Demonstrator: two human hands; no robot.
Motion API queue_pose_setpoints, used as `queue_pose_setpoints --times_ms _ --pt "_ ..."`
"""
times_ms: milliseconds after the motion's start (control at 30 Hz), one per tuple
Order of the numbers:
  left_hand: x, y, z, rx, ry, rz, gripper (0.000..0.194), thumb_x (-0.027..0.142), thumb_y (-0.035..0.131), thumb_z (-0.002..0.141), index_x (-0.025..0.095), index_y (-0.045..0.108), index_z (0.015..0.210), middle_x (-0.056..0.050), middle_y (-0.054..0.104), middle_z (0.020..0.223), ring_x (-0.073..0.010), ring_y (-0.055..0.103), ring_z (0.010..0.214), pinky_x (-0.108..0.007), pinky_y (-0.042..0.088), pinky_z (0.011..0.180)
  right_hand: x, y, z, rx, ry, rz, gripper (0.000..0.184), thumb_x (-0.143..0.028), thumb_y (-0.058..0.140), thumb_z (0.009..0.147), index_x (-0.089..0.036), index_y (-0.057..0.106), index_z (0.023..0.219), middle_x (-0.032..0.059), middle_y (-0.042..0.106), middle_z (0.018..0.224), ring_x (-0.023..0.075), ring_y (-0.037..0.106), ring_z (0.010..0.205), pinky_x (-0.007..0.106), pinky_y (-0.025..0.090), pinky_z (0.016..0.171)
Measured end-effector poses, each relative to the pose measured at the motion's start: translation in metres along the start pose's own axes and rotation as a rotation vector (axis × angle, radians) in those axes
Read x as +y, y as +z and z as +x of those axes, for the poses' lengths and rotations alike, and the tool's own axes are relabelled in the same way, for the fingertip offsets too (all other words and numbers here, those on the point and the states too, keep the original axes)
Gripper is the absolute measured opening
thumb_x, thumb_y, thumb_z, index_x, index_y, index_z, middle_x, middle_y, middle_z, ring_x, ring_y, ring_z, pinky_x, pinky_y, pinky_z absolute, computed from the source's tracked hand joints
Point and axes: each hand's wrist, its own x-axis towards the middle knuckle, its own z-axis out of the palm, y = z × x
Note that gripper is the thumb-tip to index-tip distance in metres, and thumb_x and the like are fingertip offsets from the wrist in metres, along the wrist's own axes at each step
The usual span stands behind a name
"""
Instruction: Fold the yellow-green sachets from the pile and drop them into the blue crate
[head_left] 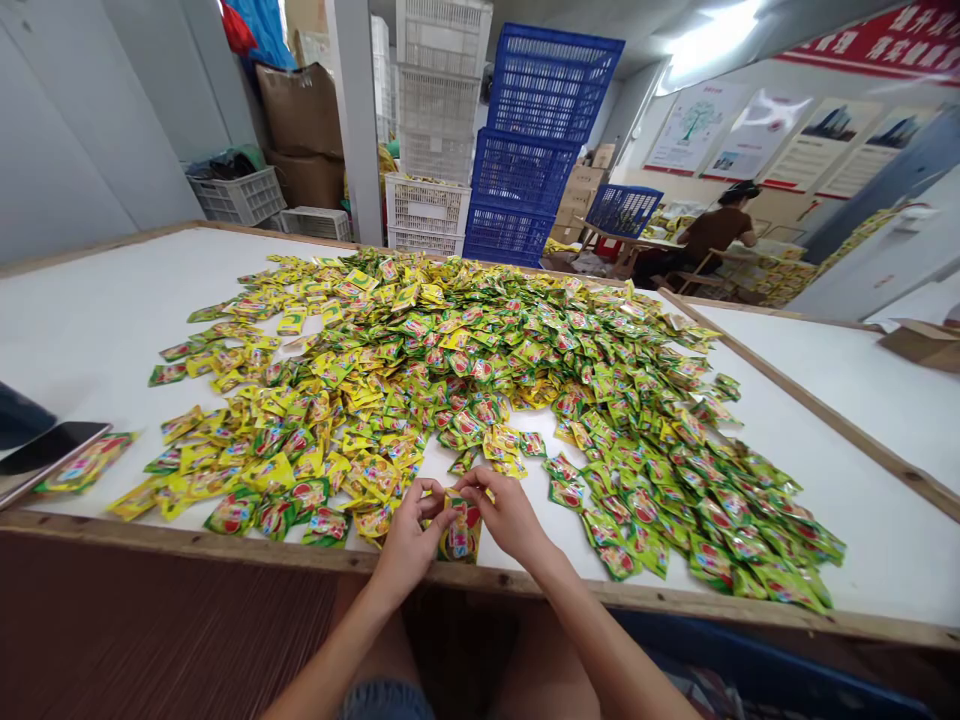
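Note:
Both hands meet at the near edge of a white table (pixel 825 400), around a green and yellow packet (pixel 463 532) with a red fruit picture. My left hand (pixel 412 525) is closed on the packet's left side, thumb and fingers pinched near its top. From the right, my right hand (pixel 506 508) pinches the packet's upper edge. The fingers hide part of that top edge. A large heap of small yellow and green packets (pixel 480 340) spreads over the table just beyond the hands, with several loose ones close to the fingertips.
A phone (pixel 56 448) lies at the left edge, beside a larger packet (pixel 88 464). Wooden strips (pixel 832 410) border and divide the tabletop. Behind stand stacked blue crates (pixel 525 150) and white crates (pixel 439 110). A person (pixel 716 235) sits at a far table. A cardboard box (pixel 926 345) is at right.

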Motion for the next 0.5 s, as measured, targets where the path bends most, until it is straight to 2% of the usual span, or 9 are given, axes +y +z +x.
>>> queue_pose_setpoints --times_ms 133,333,500 --pt "-0.001 -0.001 0.001 -0.018 0.020 0.024 0.019 0.029 0.056 0.080 0.021 0.043 0.091 0.000 0.059 0.079 -0.0162 0.061 0.081 -0.025 0.045 0.072 0.005 -0.001 0.000 -0.025 -0.020 -0.003 0.017 -0.011 0.049 0.080 -0.021 0.062 0.080 0.0007 0.065 0.075 0.0153 0.059 0.071 0.025 0.043 0.066" --pt "-0.001 -0.001 0.001 0.032 0.061 0.068 0.018 0.029 0.059 0.077 0.021 0.045 0.086 0.002 0.055 0.077 -0.0146 0.059 0.079 -0.023 0.045 0.071 0.005 0.000 0.001 -0.028 -0.081 -0.037 0.017 -0.011 0.048 0.082 -0.021 0.062 0.079 0.0011 0.064 0.074 0.0151 0.058 0.071 0.026 0.043 0.066" --pt "0.004 0.000 -0.001 0.008 0.046 0.047 0.020 0.031 0.056 0.080 0.023 0.042 0.091 0.001 0.061 0.077 -0.0157 0.062 0.078 -0.026 0.046 0.072 0.008 0.004 -0.010 0.003 -0.114 0.043 0.012 -0.019 0.054 0.081 -0.022 0.064 0.088 0.0031 0.065 0.087 0.0178 0.059 0.086 0.030 0.045 0.078"
